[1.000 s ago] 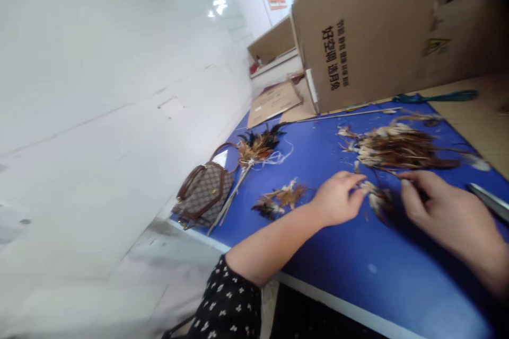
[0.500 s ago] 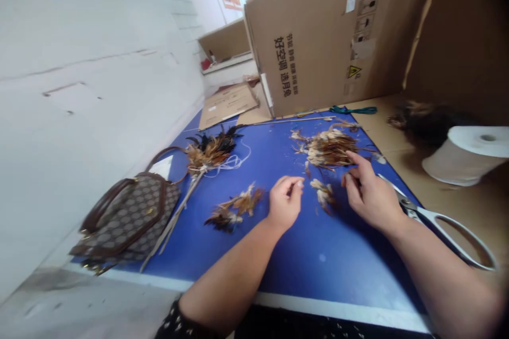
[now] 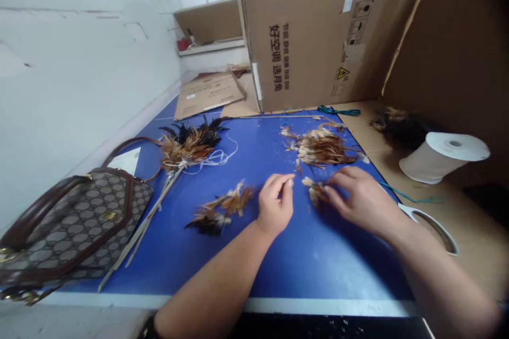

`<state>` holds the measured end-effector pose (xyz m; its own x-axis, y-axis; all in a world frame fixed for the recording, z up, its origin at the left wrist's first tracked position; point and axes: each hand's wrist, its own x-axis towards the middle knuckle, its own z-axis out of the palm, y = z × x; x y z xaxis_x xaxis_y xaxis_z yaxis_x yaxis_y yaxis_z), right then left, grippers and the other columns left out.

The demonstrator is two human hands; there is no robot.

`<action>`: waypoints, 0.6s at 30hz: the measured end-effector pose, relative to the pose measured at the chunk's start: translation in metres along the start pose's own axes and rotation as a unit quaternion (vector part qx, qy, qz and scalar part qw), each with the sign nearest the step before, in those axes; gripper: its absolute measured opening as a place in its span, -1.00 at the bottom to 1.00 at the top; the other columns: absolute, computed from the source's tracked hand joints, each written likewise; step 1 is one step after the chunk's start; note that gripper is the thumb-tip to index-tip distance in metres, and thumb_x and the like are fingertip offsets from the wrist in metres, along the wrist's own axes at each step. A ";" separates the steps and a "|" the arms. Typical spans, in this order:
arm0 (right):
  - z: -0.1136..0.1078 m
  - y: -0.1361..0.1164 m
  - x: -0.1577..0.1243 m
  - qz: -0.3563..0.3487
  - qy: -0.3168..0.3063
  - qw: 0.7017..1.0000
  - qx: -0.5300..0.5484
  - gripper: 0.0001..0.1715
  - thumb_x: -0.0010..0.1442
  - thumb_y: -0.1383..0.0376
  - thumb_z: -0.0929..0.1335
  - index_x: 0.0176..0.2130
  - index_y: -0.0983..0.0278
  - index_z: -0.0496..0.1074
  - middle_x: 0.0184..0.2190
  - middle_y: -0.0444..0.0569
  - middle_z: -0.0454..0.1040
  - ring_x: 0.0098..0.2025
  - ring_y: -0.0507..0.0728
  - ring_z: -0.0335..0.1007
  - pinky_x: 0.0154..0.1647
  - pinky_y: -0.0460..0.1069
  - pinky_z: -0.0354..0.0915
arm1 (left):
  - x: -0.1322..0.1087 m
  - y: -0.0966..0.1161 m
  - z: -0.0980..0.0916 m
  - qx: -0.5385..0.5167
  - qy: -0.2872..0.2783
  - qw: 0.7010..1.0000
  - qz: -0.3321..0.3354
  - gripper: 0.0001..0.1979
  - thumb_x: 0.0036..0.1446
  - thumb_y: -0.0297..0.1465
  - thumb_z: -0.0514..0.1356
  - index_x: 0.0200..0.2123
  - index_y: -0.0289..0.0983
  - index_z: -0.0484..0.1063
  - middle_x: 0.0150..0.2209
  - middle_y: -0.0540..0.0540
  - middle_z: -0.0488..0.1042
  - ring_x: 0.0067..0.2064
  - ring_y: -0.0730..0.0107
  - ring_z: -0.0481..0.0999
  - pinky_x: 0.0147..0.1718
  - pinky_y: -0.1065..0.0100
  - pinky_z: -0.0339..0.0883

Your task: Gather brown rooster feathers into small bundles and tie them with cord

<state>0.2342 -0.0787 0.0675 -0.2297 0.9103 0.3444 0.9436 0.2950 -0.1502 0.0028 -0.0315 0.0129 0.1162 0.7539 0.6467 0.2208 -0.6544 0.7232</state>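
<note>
Moved since earlier frame: R. hand [image 3: 360, 198], now at small feather bunch [image 3: 312, 190]; half a sec. ago it stood apart fr. it, forefinger out twd. large feather pile [image 3: 320, 148]. View swung too: handbag [image 3: 79, 222] now runs off the L. edge. Scissors [image 3: 407, 211]: blades showed earlier, now only white handle, beyond R. forearm.

Meaning (judgement): attention gone fr. large pile to small bunch; picking or arranging there prob. just begun.

R. hand: fingers bent, thumb & forefinger at bunch's near R. side, part hiding it; gripped or merely touched, can't tell.

L. hand [image 3: 275, 206]: abt. same place as before, just L. of bunch, apart fr. it. Thumb & forefinger closed tog.; anything thin btwn. them, too small to tell.

Small bunch: 1, pale & brown, lying on blue surface [image 3: 294, 275], btwn. hands, near side of large pile.

Large pile: 1, pale ends twd. L., brown twd. R.; loose bits around.

Tufts, beyond L. forearm: 1 tan-brown [image 3: 234, 201], 1 dark [image 3: 209, 222], side by side.

Feather-topped sticks [image 3: 186, 145]: 1 lot, far L., beside handbag; white string [image 3: 218, 158] adj.

Spool [image 3: 433, 161]: 1, upright, on cardboard, far R.
</note>
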 end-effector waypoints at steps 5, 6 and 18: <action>0.033 -0.029 0.013 0.023 -0.118 0.992 -0.045 -0.69 0.35 0.11 0.38 -0.21 0.32 0.50 -0.25 0.18 0.51 -0.19 0.30 0.47 -0.08 0.11 0.33 | -0.003 -0.001 0.002 -0.038 0.006 0.998 -0.050 -0.78 0.41 -0.37 0.15 -0.01 -0.24 0.57 -0.17 -0.17 0.57 -0.23 0.36 0.58 -0.16 0.31 0.49; 0.040 -0.027 0.014 0.035 -0.125 0.990 -0.052 -0.72 0.38 0.14 0.35 -0.22 0.33 0.48 -0.26 0.19 0.51 -0.20 0.30 0.48 -0.09 0.11 0.33 | -0.004 -0.002 0.003 -0.051 0.006 0.996 -0.066 -0.77 0.41 -0.35 0.15 0.00 -0.24 0.57 -0.17 -0.17 0.56 -0.25 0.37 0.57 -0.19 0.33 0.49; 0.047 -0.021 0.030 0.160 -0.044 0.877 0.452 -0.55 0.38 -0.11 0.34 -0.26 0.20 0.36 -0.44 -0.10 0.45 -0.42 0.10 0.32 -0.36 -0.01 0.27 | -0.003 -0.008 0.016 -0.243 0.033 0.906 -0.345 -0.70 0.30 -0.17 0.27 -0.15 -0.32 0.52 -0.44 -0.03 0.49 -0.44 0.46 0.46 -0.41 0.41 0.36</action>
<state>0.1967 -0.0442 0.0369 -0.0417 0.9956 0.0838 0.3983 0.0935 -0.9125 0.0166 -0.0278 0.0011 0.0509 0.9987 0.0015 -0.2349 0.0105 0.9720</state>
